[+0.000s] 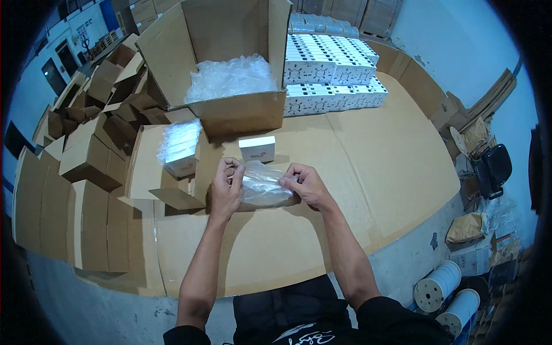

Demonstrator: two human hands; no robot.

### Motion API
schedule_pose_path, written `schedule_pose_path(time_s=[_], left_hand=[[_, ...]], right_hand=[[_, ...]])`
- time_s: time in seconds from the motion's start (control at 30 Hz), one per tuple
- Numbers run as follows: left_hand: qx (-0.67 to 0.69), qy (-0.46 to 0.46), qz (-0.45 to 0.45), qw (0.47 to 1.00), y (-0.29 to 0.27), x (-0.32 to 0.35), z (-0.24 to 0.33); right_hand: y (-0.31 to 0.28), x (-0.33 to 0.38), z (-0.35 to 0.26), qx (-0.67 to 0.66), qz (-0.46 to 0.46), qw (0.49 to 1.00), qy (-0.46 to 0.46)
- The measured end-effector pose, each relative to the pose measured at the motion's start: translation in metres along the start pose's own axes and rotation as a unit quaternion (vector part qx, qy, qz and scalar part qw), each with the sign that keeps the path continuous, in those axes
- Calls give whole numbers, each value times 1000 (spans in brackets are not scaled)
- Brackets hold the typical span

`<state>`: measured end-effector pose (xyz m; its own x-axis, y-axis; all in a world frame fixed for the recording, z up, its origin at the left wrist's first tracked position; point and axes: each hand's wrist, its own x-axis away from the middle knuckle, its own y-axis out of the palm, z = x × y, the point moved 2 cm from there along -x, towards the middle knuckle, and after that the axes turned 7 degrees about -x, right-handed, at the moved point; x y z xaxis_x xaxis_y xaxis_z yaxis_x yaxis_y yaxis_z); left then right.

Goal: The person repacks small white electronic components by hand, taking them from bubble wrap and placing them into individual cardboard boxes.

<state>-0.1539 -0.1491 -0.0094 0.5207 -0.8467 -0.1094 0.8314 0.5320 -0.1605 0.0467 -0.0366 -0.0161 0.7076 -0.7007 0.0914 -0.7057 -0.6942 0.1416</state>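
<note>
Over cardboard, left hand [226, 192], right hand [306, 185] gripping plastic bag [261, 187]

Clear plastic-wrapped packet [263, 187] lies flat on cardboard, crinkled.

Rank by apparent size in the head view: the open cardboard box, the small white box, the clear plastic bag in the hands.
1. open cardboard box, clearly largest
2. clear plastic bag
3. small white box, smallest, though it lies slightly farther away
</note>
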Motion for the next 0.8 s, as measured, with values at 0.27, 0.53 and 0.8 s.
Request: schedule_pose_path(time_s=[0.27,0.53,0.8], left_hand=[[10,80,74,994,-1,-1,-2],[-1,-45,53,998,-7,4,3],[298,-157,-38,941,-2,9,-20]], right_hand=[[-9,-2,-8,26,-89,995,37],[-12,-6,-4,-40,-68,995,-56],[-11,-8,6,-224,20,974,-28]])
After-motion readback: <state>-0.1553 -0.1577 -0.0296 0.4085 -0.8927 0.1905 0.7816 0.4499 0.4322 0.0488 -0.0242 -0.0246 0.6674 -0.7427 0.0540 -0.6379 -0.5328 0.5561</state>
